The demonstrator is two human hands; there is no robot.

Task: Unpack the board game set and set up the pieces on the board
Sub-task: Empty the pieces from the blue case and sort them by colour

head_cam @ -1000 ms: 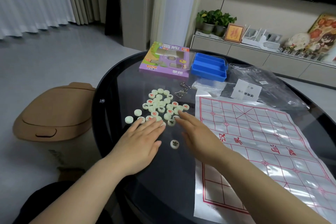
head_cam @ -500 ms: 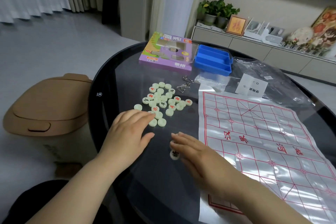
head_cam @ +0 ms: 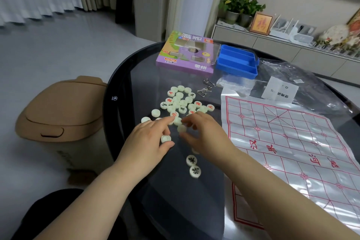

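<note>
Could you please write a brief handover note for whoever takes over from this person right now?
Left hand: pinches one round pale-green game piece between thumb and fingers.
Right hand: fingers curled by another loose piece; grip unclear.
Pile of pieces lies on the round black glass table, beside the white plastic board sheet with red grid; two black-marked pieces sit nearer the person.
Done: set unpacked, board spread out.
Left: no piece is on the board yet; place all.

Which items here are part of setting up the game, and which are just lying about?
Job: game pieces, board sheet, purple box, blue tray.
Lying about: metal rings, plastic bag, paper slip, tan bin, potted plants, framed picture.
</note>
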